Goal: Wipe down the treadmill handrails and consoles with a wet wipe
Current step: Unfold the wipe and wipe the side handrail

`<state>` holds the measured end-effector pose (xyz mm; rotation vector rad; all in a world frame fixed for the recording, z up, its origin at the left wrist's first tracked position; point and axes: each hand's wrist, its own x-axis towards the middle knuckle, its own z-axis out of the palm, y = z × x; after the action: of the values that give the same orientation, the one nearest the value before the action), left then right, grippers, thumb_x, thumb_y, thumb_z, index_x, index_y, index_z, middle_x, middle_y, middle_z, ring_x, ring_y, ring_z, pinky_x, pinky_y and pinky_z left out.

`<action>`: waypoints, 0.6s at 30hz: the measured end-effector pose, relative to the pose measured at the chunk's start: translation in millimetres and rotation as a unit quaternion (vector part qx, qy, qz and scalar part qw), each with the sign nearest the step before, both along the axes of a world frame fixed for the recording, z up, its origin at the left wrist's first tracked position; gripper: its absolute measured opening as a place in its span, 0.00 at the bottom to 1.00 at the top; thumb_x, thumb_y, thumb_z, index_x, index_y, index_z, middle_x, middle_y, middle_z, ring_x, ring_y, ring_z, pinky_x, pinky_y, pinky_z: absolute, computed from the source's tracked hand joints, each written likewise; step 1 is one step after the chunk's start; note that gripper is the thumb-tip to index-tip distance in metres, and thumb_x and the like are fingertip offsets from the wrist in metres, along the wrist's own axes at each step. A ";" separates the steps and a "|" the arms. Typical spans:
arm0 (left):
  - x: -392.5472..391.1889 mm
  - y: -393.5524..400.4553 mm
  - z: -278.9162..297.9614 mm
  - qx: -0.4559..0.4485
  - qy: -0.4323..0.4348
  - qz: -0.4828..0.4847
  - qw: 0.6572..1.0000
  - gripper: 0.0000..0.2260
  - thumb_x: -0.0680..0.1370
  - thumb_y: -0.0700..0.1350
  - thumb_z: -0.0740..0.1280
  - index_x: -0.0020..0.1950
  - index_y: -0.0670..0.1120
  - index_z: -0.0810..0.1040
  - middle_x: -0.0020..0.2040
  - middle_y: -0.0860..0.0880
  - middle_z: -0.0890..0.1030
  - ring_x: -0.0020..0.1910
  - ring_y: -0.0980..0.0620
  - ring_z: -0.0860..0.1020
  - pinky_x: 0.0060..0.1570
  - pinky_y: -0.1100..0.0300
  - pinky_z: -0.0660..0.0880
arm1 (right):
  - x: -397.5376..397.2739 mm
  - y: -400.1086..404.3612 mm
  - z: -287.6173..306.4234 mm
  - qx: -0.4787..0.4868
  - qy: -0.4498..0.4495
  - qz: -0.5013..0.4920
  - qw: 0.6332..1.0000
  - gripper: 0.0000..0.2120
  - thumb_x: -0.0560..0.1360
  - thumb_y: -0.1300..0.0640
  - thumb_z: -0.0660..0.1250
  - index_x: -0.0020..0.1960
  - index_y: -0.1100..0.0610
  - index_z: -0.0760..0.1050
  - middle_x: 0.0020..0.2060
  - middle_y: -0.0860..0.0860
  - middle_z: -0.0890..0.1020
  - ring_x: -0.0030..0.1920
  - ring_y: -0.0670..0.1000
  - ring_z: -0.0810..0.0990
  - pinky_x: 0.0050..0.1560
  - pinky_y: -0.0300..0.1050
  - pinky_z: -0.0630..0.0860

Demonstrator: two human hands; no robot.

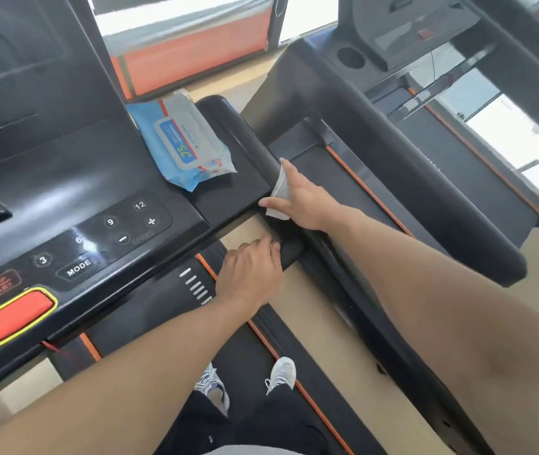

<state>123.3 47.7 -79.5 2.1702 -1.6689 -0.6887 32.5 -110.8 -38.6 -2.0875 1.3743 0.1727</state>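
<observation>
On the handrail (261,149) our right hand (297,198) presses a wipe (279,192) with straight fingers, while our left hand (250,270) grips the rail end.

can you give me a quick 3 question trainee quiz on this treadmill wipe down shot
1. True or false: the pack of wipes lies on the console beside the speed buttons.
2. Which hand presses the wet wipe against the handrail?
A. left hand
B. right hand
C. neither
3. Fill in: the left hand grips the ____ of the handrail, nearest the person.

Key
1. True.
2. B, the right hand, fingers fairly straight over the wipe.
3. End.
</observation>
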 end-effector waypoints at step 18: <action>-37.7 7.0 -21.0 -0.023 -0.208 0.153 0.966 0.21 0.85 0.55 0.50 0.67 0.46 0.75 0.62 0.41 0.80 0.65 0.39 0.75 0.69 0.41 0.65 | -175.5 89.5 -11.3 0.091 -0.003 -0.009 0.996 0.41 0.75 0.29 0.64 0.78 0.48 0.54 0.68 0.55 0.74 0.61 0.60 0.75 0.59 0.54 0.72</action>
<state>85.7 54.7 -100.5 2.5899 -1.4482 -0.1097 -143.0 -21.3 -49.9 -1.9226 1.3214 0.2729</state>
